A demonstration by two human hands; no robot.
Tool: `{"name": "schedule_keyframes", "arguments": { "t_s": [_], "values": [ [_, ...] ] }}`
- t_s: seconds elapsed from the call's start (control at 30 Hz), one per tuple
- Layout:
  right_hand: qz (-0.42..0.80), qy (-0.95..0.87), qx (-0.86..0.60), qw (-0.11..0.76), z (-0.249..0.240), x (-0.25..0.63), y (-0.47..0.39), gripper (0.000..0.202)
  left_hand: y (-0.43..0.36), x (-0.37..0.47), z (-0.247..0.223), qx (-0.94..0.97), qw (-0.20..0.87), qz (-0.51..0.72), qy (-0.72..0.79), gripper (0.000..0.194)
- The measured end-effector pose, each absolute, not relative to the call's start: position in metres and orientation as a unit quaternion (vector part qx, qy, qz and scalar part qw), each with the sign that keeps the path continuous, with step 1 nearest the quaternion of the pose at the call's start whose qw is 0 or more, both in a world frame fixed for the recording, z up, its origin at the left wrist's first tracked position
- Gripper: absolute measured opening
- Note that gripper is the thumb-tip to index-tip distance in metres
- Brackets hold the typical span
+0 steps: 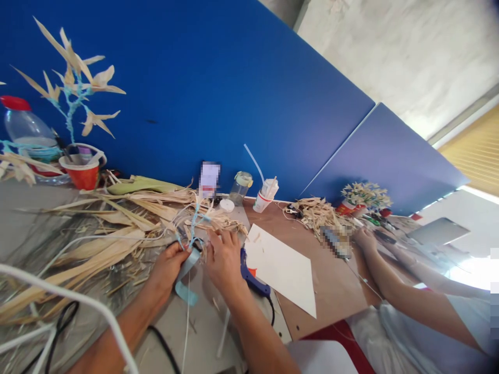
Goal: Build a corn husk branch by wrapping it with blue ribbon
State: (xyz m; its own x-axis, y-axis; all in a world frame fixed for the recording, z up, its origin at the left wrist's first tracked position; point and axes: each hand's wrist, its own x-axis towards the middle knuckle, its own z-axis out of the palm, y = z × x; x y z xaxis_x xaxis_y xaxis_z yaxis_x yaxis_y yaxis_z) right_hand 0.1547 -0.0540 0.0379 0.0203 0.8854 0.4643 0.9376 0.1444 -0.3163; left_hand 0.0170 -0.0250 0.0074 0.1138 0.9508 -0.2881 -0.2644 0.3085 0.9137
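Observation:
My left hand (171,266) pinches a light blue ribbon (187,270) against the base of a branching stem wrapped in the same blue. A loose curl of the ribbon hangs below the fingers. The blue-wrapped stem (194,221) rises above that hand, its thin branches spreading. Close on its right is my right hand (225,259), fingers bent together toward the stem; what lies between the fingertips is hidden. A dark blue glue gun (254,280) with an orange part lies just right of my right hand.
Dried corn husks (113,239) cover the left of the table, with white cables crossing them. A finished husk flower (74,98) stands in a red cup (83,174). White board (283,270), jar (240,188) and phone (209,179) lie beyond. A co-worker's arms (393,270) rest at right.

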Motion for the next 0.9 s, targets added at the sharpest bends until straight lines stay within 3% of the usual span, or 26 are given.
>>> {"name": "schedule_keyframes", "arguments": {
  "t_s": [0.17, 0.3, 0.5, 0.9],
  "values": [
    [0.029, -0.687, -0.671, 0.277, 0.031, 0.146, -0.051, 0.046, -0.023, 0.020, 0.002, 0.421, 0.606, 0.467, 0.487, 0.024],
    [0.049, -0.659, -0.651, 0.374, 0.023, 0.148, -0.045, 0.055, -0.023, 0.023, -0.001, 0.459, 0.576, 0.464, 0.493, 0.023],
    [0.054, -0.653, -0.589, 0.472, 0.020, 0.158, -0.038, 0.048, -0.028, 0.025, 0.011, 0.434, 0.627, 0.432, 0.481, 0.026],
    [-0.025, -0.603, -0.690, 0.399, 0.034, 0.163, -0.044, 0.035, -0.038, 0.028, 0.023, 0.450, 0.664, 0.407, 0.437, 0.030]
  ]
}}
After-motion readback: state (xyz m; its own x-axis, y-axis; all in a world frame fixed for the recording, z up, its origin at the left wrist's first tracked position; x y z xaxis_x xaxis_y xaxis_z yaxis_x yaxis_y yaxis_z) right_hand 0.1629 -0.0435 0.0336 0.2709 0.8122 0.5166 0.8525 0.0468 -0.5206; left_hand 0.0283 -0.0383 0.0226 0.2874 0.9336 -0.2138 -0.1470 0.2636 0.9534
